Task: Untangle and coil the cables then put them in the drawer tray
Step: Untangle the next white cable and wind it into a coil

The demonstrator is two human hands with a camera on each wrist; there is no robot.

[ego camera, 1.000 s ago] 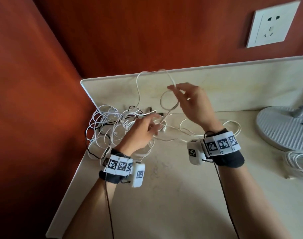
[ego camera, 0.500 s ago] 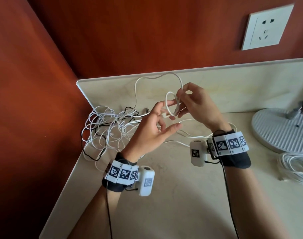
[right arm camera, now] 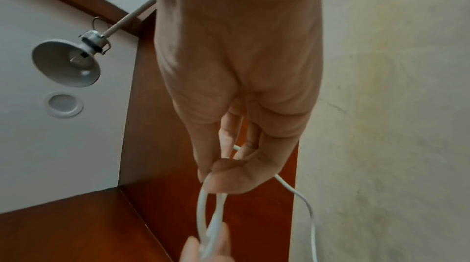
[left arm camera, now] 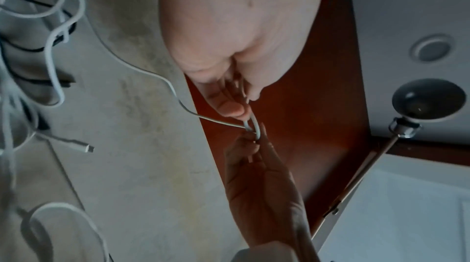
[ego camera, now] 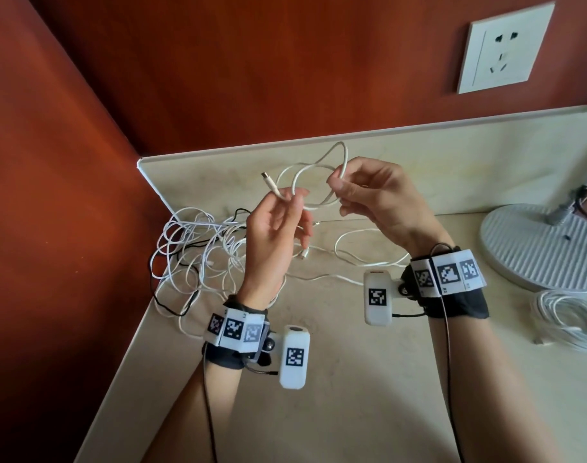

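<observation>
Both hands are raised above the beige counter (ego camera: 335,379), holding one white cable (ego camera: 314,168) that loops between them. My left hand (ego camera: 287,202) pinches it near its plug end (ego camera: 268,179), which points up and left. My right hand (ego camera: 339,183) pinches the loops at their right side. In the left wrist view the left hand's fingers (left arm camera: 234,105) meet the right hand's fingertips (left arm camera: 249,141) on the white cable (left arm camera: 254,123). In the right wrist view thumb and finger of the right hand (right arm camera: 221,178) pinch two strands of the cable (right arm camera: 211,216). A tangle of white and black cables (ego camera: 198,248) lies in the counter's left corner.
A coiled white cable (ego camera: 566,319) lies at the right edge beside a round ribbed lamp base (ego camera: 539,248). Red-brown walls close the corner behind and to the left, with a white socket (ego camera: 506,48) on the back wall. No drawer tray is in view.
Both hands have risen from the tangle and drawn close. The left hand, which was reaching with spread fingers, now pinches the cable near its plug end; the loop between the hands is wider.
</observation>
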